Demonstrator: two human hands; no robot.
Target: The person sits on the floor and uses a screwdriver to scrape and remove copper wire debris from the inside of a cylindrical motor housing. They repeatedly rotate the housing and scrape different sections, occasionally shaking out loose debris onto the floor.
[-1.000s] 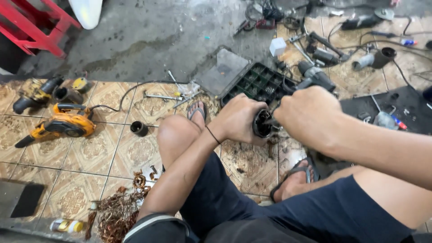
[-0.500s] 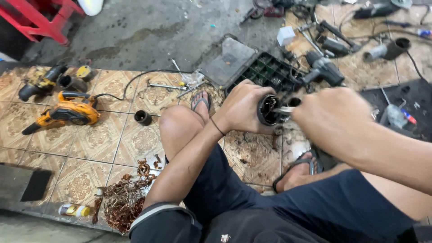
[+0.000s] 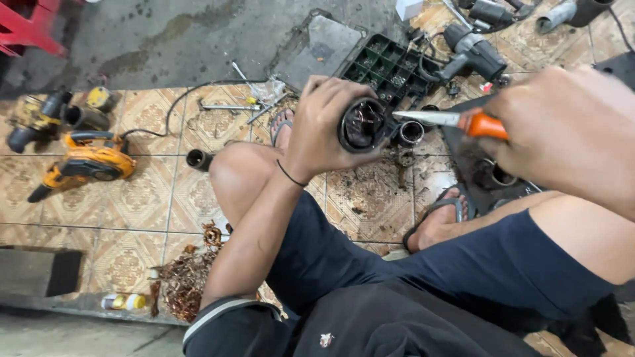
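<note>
While left hand [image 3: 327,125] wraps black motor housing [image 3: 360,124] above knees, right hand [image 3: 569,132] pinches orange-handled pliers [image 3: 456,121], tips at housing mouth. One green compartment tray [image 3: 390,66] at tile edge; bare tiled floor [image 3: 142,192] left; one yellow blower [image 3: 86,162], one copper-wire heap [image 3: 188,277].

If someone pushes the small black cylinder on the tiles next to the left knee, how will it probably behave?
The small black cylinder lies on its side on a smooth tile, so it would probably roll. It looks like a rigid tube with an open end, likely stiff and light enough to lift with one hand.
</note>
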